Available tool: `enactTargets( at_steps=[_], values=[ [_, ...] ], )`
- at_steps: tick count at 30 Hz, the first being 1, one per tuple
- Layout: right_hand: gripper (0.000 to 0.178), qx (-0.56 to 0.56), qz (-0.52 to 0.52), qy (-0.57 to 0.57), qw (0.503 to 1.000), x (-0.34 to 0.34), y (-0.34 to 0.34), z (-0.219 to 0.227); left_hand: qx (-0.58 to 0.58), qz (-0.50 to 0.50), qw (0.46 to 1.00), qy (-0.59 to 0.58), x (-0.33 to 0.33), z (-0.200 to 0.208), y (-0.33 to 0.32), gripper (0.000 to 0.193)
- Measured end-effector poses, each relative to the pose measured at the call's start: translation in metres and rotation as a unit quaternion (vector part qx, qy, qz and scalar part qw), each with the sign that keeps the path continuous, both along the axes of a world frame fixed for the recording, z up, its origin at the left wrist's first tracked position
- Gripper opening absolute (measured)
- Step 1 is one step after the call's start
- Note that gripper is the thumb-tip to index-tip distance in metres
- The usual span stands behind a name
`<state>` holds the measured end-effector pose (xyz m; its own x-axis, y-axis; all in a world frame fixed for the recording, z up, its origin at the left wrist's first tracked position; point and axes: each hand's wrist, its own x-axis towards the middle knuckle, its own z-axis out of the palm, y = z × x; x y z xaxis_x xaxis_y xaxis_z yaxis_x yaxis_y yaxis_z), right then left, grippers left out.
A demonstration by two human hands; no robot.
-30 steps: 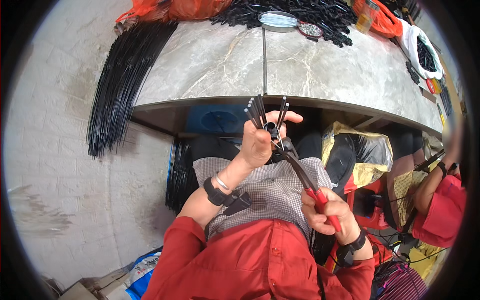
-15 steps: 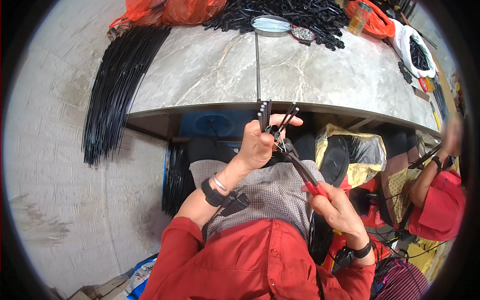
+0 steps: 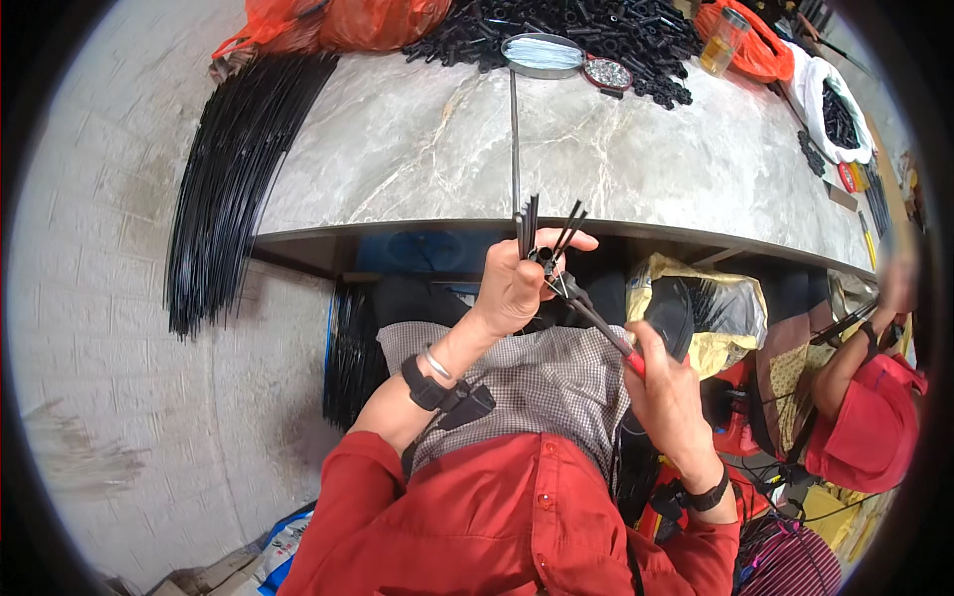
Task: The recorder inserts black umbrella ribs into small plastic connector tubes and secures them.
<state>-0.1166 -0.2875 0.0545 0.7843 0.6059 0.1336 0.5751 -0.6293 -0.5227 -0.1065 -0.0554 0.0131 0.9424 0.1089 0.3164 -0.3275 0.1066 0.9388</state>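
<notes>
My left hand (image 3: 510, 283) is closed around a small black hub with several thin black rods (image 3: 532, 221) standing up out of it, above my lap. A fine bright wire crosses the hub near my fingers. My right hand (image 3: 668, 397) grips the red handles of a pair of pliers (image 3: 598, 320). Their dark jaws touch the wire beside the hub, just right of my left thumb. The jaw tips are too small to tell whether they close on the wire.
A marble-patterned table (image 3: 417, 139) spans the front. On it lie long black rods (image 3: 243, 189), a pile of black parts (image 3: 596, 30), a tin of pale wires (image 3: 544, 55) and a small dish (image 3: 607, 73). A yellow bag (image 3: 730, 348) stands right; beyond it, a co-worker's red sleeve (image 3: 870, 417).
My right hand has turned and moved slightly right and up, swinging the pliers' handles with it. The left hand stays nearly in place, with the rods tilted slightly differently.
</notes>
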Motion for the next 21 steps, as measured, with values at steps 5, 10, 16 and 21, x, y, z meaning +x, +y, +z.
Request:
enactTargets(
  at_steps=[5, 10, 16, 21],
  values=[
    [0.032, 0.072, 0.073, 0.364, 0.926, 0.007, -0.007, 0.018, -0.015, -0.005, 1.000, 0.001, 0.004, -0.008, 0.012, 0.091],
    [0.035, 0.261, 0.052, 0.560, 0.785, 0.009, -0.008, -0.008, -0.024, -0.040, 0.999, 0.000, 0.012, -0.013, 0.014, 0.102],
    [0.029, 0.057, 0.054, 0.112, 0.991, 0.020, 0.002, -0.003, -0.027, -0.012, 1.000, 0.000, 0.012, -0.008, 0.013, 0.090],
    [0.033, 0.039, 0.015, 0.138, 0.990, 0.018, 0.014, -0.001, -0.007, -0.001, 1.000, 0.005, 0.014, -0.007, 0.015, 0.088]
  ],
)
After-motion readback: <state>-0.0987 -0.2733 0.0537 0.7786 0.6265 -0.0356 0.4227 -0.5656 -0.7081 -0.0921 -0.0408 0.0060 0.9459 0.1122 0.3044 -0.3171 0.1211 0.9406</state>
